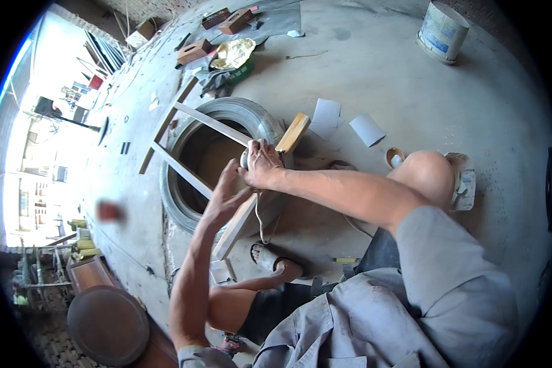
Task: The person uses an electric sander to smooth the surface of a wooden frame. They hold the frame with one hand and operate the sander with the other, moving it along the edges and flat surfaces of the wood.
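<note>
The tyre [227,116] lay flat on the concrete, a wooden plank [260,184] across its near-right rim — long axis running from lower left up to the right. The left hand [227,193] pressed open-fingered on the plank's middle; just right of it, nearer the far end, the right hand [260,162] clenched a small, mostly hidden tool.

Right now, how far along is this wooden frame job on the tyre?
Done: three thin strips already look joined, resting across the tyre. In hand: the left hand steadies a long wooden plank while the right hand presses a small corded tool onto it. Left: the plank looks not yet fixed to the strips.
</note>
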A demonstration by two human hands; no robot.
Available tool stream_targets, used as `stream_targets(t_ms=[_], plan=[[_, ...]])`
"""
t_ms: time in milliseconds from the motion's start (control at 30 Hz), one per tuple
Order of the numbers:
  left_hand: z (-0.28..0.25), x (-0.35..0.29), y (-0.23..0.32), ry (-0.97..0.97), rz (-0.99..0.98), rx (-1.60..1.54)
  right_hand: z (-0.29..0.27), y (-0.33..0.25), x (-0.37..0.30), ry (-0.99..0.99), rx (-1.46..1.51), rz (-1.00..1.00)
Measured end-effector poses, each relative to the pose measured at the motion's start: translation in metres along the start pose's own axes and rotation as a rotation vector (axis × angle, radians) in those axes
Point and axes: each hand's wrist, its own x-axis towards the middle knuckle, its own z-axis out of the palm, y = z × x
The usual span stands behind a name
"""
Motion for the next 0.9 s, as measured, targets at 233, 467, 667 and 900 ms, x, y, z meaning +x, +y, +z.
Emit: stream_targets(t_ms=[233,467,667,900], plan=[[0.071,0.048,-0.015,0.354,0.120,0.354,-0.058,0.067,0.038,-0.625,0.440,-0.172],[0.095,0.100,0.052,0.344,0.095,0.664,-0.010,0.256,0.041,-0.080,0.017,-0.115],[0.084,0.127,0.057,0.255,0.126,0.731,0.106,0.292,-0.009,0.115,0.542,-0.007],[0.080,0.171,0.067,0.179,0.185,0.709,0.129,0.324,-0.032,0.114,0.444,-0.050]])
